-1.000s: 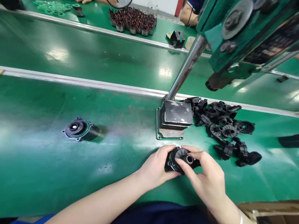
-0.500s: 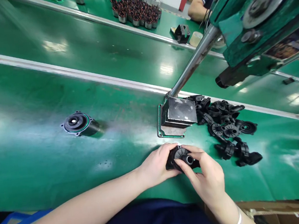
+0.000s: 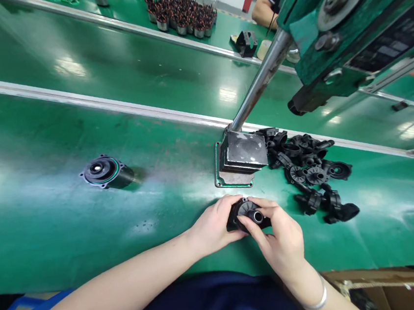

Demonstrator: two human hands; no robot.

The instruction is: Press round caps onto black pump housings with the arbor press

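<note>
Both my hands are closed around a black plastic pump housing (image 3: 247, 211) near the front of the green table. My left hand (image 3: 218, 226) grips its left side, and part of the housing is hidden behind the fingers. The thumb and fingers of my right hand (image 3: 279, 231) pinch it from the right, around its short round spout, which points up toward me. Just beyond my hands stands a metal block (image 3: 246, 150) on a base plate. Off to the left, a black cylindrical motor body (image 3: 102, 172) with a green sealing ring lies by itself.
Black plastic housings (image 3: 307, 164) lie piled right of the block. A green press head (image 3: 327, 29) on a steel post (image 3: 262, 80) overhangs the right side. Across the metal rail are copper-wound parts (image 3: 181, 14) and another person's arm (image 3: 264, 12). An open cardboard box (image 3: 399, 292) sits below the front edge.
The view has shifted slightly, so everything on the table appears a little further left and higher. My hands keep the same hold on the pump housing.
</note>
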